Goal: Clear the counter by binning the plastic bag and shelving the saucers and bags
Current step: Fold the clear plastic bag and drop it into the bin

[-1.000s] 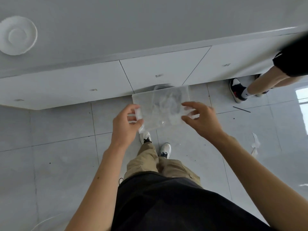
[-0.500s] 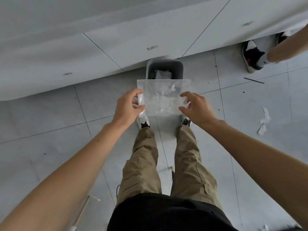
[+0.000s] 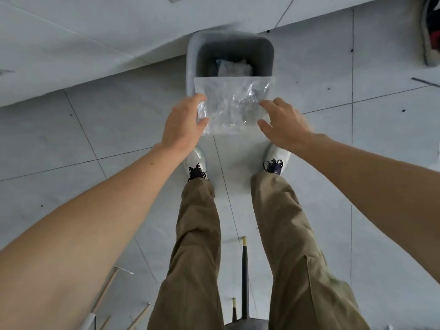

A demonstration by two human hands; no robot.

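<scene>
A clear crinkled plastic bag (image 3: 232, 103) hangs flat in front of me, over the near rim of a grey waste bin (image 3: 190, 65) that stands on the floor against the cabinets. My left hand (image 3: 183, 125) pinches the bag's left edge between thumb and fingers. To the bag's right is my right hand (image 3: 283, 125), its fingers spread and only the fingertips at the edge. Inside the bin lies another crumpled piece of plastic (image 3: 234, 67). No saucers or counter top are in view.
White cabinet fronts (image 3: 95, 44) run across the top, just behind the bin. My feet stand on grey floor tiles close to the bin. Another person's shoe (image 3: 431, 32) is at the top right. A black rod (image 3: 245, 270) and thin wooden sticks (image 3: 104, 289) lie on the floor near me.
My view has tipped down and the bin has come closer beneath the bag. Both hands carried the bag lower, towards the bin. My right hand's fingers have spread off the bag's edge.
</scene>
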